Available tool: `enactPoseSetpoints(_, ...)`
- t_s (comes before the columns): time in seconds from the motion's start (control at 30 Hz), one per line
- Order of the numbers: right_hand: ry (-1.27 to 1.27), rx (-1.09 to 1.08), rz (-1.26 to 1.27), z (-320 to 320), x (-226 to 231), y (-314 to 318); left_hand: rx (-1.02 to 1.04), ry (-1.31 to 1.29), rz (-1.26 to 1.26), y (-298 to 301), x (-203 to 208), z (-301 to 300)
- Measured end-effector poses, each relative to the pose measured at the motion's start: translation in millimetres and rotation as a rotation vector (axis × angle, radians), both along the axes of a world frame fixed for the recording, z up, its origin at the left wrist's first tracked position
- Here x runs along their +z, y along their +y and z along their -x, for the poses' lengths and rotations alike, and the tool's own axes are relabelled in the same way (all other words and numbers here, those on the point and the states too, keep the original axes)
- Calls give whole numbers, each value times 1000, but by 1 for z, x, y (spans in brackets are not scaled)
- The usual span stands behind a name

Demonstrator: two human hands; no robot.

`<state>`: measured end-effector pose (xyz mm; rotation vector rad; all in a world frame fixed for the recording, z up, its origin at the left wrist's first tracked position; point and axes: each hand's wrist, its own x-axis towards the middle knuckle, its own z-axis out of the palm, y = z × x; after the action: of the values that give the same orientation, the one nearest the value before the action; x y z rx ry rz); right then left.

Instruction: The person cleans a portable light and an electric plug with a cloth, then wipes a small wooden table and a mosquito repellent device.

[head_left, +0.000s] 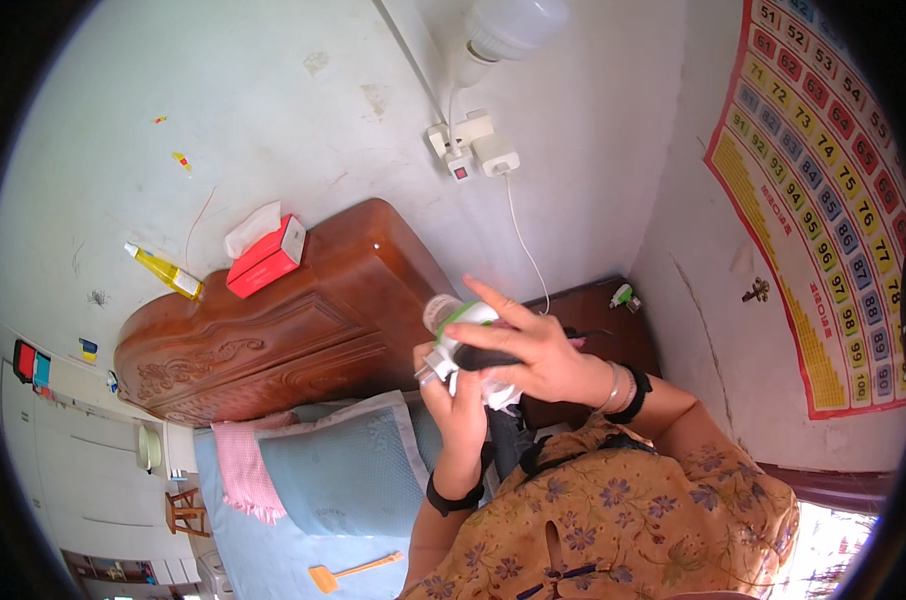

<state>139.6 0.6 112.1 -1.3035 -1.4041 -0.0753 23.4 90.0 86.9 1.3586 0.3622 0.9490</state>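
Both my hands are raised in front of me, close together over the bedside table. Between them is a small white and green plug-in device, with a pale plug-like end toward my left fingers. My left hand pinches that end from below. My right hand is closed on its other side, index finger stretched upward. A dark rounded piece lies under the right fingers; its kind is unclear. Crumpled white material, like tissue, shows below the right palm. The inner fingertips are partly hidden.
A dark wooden bedside table bears another white and green device. A carved headboard carries a red tissue box and a yellow bottle. Wall adapters trail a white cable. A flyswatter lies on the bed.
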Motion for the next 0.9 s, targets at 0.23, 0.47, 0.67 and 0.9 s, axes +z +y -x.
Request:
enactPoseSetpoints(0.23, 31, -99, -67, 17, -6, 7, 100, 31, -272, -4, -6, 8)
enactPoseSetpoints(0.47, 321, -154, -111, 21, 6, 13, 132, 0, -281, -4, 2, 10)
enactPoseSetpoints(0.67, 924, -331, -115, -23, -14, 5, 52, -162, 184, 17, -17, 18)
enactPoseSetpoints(0.9, 1585, 45, -271, -38, -29, 8, -463, -201, 493, 1, -38, 13)
